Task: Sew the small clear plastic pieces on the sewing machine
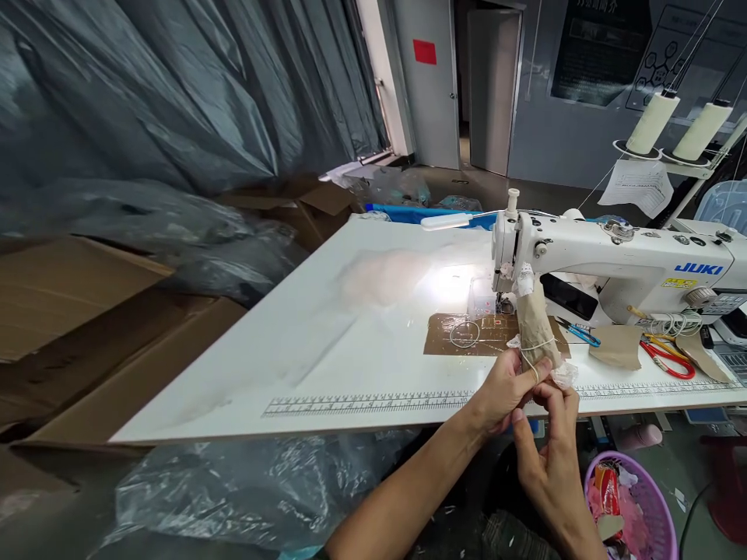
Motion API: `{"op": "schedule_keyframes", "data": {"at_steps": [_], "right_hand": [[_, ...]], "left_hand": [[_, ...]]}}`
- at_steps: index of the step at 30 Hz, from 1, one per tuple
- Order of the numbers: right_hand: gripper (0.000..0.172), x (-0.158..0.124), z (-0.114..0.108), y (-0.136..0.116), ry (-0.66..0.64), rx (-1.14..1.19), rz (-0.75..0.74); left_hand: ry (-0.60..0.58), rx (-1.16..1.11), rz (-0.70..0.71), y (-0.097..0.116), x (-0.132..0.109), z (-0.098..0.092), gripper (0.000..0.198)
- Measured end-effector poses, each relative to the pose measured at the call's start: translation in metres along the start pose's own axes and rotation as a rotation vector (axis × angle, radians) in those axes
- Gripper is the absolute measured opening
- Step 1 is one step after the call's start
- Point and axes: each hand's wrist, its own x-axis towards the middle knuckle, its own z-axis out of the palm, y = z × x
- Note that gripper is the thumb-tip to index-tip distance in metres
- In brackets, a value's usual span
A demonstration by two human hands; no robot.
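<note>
A roll [534, 319] wrapped in brown paper, with white lace showing at both ends, leans up in front of the sewing machine's head. Around its lower part runs a thin pale band [538, 344], which looks like a rubber band. My left hand [506, 389] is closed on the roll's lower end, its thumb lying at the band. Just below and beside it, my right hand [552, 443] has its fingers curled in against the same end. What those fingers pinch, if anything, is hidden.
The white sewing machine [618, 249] stands at the right of the white table [327, 350]. Near it lie blue snips [580, 333], red-handled scissors [668, 359], brown paper [615, 346] and a loose ring [464, 334]. A purple basket [662, 498] is below; cardboard boxes [117, 381] are left.
</note>
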Motion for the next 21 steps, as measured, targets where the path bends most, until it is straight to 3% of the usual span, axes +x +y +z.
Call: {"op": "schedule_keyframes", "data": {"at_steps": [1,4,7,10,12,16,19,21], "right_hand": [[0.015,0.003,-0.006,0.001,-0.051,0.007,0.010],[0.032,0.019,-0.028,0.011,-0.124,0.075,0.068],[0.037,0.041,-0.046,0.025,0.016,0.099,0.137],[0.044,0.058,-0.048,0.028,0.046,0.201,0.262],[0.058,0.063,-0.043,0.023,-0.024,0.242,0.316],[0.069,0.067,-0.031,0.016,-0.164,0.205,0.315],[0.070,0.084,-0.037,0.025,-0.124,0.177,0.362],[0.068,0.109,-0.047,0.036,-0.039,0.012,0.325]], "left_hand": [[-0.001,-0.004,0.012,0.003,0.000,-0.001,0.056],[0.074,-0.014,0.038,0.018,0.000,-0.007,0.049],[0.109,-0.006,-0.046,0.028,0.003,-0.014,0.047],[0.129,0.037,-0.059,0.023,0.010,-0.015,0.051],[0.115,0.114,-0.008,0.013,0.013,-0.012,0.056],[-0.065,0.422,0.149,0.001,0.012,-0.012,0.070],[-0.082,0.639,0.294,0.007,0.001,-0.021,0.075],[-0.030,0.713,0.335,0.012,-0.012,-0.029,0.066]]}}
